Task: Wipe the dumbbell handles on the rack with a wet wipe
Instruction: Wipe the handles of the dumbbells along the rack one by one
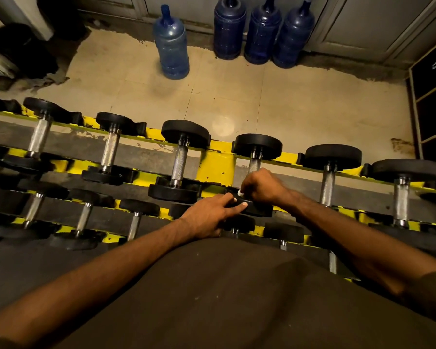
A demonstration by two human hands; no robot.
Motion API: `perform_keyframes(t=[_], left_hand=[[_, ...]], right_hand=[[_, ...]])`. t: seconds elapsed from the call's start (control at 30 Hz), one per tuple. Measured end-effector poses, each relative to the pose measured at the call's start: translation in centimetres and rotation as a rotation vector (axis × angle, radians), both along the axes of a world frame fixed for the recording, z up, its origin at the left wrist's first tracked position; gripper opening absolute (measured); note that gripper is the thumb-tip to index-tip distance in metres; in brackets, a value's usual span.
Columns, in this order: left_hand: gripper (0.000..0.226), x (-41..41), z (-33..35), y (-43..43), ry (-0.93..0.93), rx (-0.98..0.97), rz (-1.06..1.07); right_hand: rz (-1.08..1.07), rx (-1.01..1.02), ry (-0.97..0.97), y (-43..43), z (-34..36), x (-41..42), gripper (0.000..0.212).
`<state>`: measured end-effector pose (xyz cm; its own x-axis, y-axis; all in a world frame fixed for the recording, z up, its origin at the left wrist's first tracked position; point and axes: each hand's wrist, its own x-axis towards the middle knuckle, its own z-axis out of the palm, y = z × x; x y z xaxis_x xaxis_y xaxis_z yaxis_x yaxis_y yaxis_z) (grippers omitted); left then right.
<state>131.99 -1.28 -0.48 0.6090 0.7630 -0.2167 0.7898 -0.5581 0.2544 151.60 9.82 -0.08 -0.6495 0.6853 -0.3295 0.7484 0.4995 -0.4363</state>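
Note:
A yellow rack holds rows of black dumbbells with knurled steel handles. My right hand is wrapped round the lower part of the handle of one top-row dumbbell; a bit of white wet wipe peeks out under the fingers. My left hand lies on that dumbbell's near black end, fingers fairly straight across it. Most of this handle is hidden by my right hand.
Other dumbbells sit on both sides, such as one to the left and one to the right. Several blue water jugs stand on the tiled floor beyond the rack. Dark numbered lockers line the right wall.

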Motion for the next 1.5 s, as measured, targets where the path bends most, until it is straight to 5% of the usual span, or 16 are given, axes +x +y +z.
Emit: perform_keyframes(t=[0.2, 0.33, 0.57, 0.9, 1.27, 1.5], left_hand=[[0.085, 0.4, 0.1, -0.2, -0.009, -0.004, 0.018], [0.081, 0.2, 0.4, -0.3, -0.041, -0.018, 0.030], [0.084, 0.4, 0.3, -0.4, -0.030, -0.013, 0.048], [0.080, 0.3, 0.0, -0.9, -0.062, -0.014, 0.087], [0.076, 0.6, 0.3, -0.8, -0.068, -0.024, 0.083], [0.069, 0.6, 0.5, -0.4, -0.097, -0.013, 0.091]], right_hand=[[0.138, 0.109, -0.415, 0.9, 0.7, -5.3, 0.019], [0.215, -0.132, -0.587, 1.9, 1.4, -7.1, 0.016], [0.025, -0.077, -0.145, 0.6, 1.6, -1.9, 0.010], [-0.673, -0.339, 0.157, -0.9, -2.7, 2.9, 0.019], [-0.769, -0.868, 0.116, 0.6, -2.7, 2.0, 0.023], [-0.693, -0.631, 0.130, 0.6, -1.8, 4.4, 0.005]])
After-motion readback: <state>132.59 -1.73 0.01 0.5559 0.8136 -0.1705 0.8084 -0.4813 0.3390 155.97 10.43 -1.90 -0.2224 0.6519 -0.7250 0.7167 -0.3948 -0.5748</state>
